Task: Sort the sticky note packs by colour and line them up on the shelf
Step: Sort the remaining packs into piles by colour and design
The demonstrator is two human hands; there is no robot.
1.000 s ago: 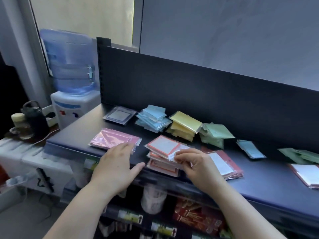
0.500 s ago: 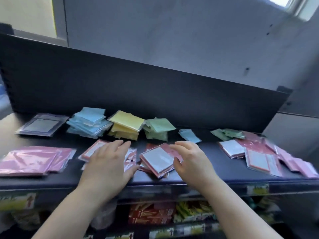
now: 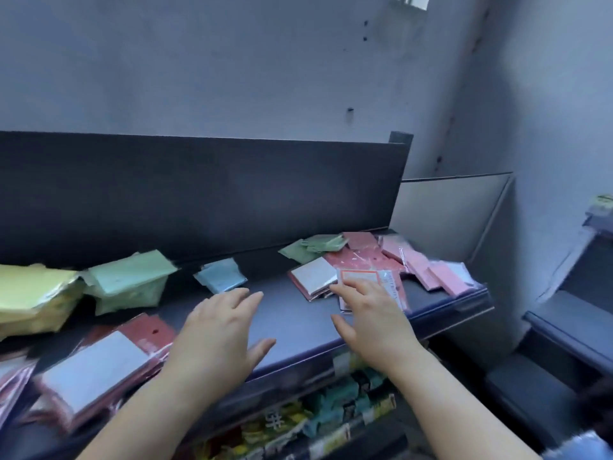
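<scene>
Done: yellow pile (image 3: pixel 31 293), green pile (image 3: pixel 129 280) stood grouped | To do: pink-red heap (image 3: pixel 414 263) lay mixed | left hand (image 3: pixel 219 333), right hand (image 3: pixel 371 317) spread wide, empty

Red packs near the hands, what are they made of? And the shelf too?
Red packs: probably paper pads sealed in clear plastic film. The wrap glints white and looks crinkly at the edges.
Shelf: looks like dark painted metal, smooth and matt, with a thin straight front lip. The picture is too blurry to be sure.
</scene>
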